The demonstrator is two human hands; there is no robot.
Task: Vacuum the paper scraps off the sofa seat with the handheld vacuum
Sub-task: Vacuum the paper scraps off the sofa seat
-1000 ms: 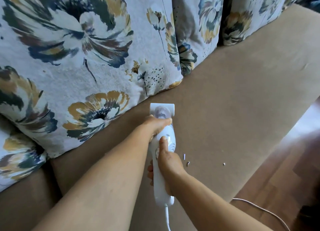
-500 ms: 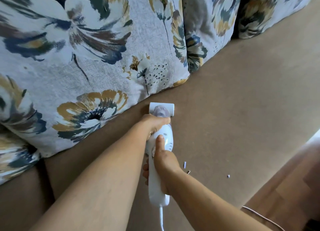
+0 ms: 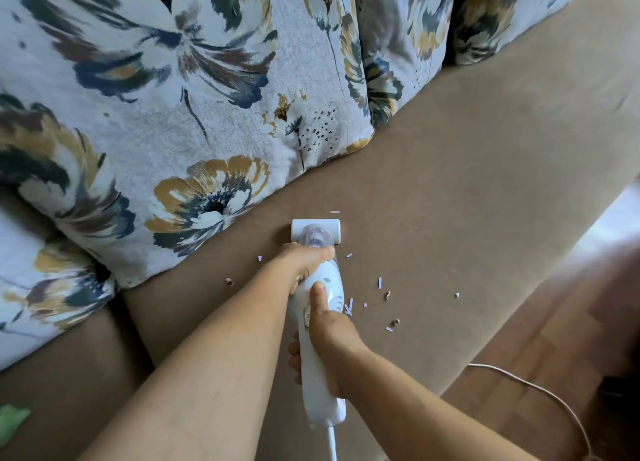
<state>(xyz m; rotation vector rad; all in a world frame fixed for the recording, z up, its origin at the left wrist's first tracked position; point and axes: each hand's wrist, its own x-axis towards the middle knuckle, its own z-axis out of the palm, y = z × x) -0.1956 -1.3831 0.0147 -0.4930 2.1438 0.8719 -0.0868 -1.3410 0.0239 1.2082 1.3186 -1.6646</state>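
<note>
A white handheld vacuum (image 3: 325, 398) lies nose-down on the brown sofa seat (image 3: 485, 170), its wide nozzle (image 3: 316, 228) pointing away from me. My left hand (image 3: 304, 263) grips the body just behind the clear dust cup. My right hand (image 3: 329, 332) holds the handle, thumb stretched forward along the top. Several small white paper scraps (image 3: 380, 282) lie scattered on the seat right of the vacuum, one strip (image 3: 334, 212) just beyond the nozzle, and others (image 3: 228, 281) to the left.
Floral back cushions (image 3: 173, 107) line the seat's far side, close to the nozzle. The vacuum's white cord (image 3: 540, 391) trails over the wooden floor (image 3: 554, 350) at the right. A green scrap (image 3: 12, 419) shows at the lower left edge.
The view has shifted and more scraps now show around the vacuum, on both sides and ahead of the nozzle. Both hands keep the same grip.
</note>
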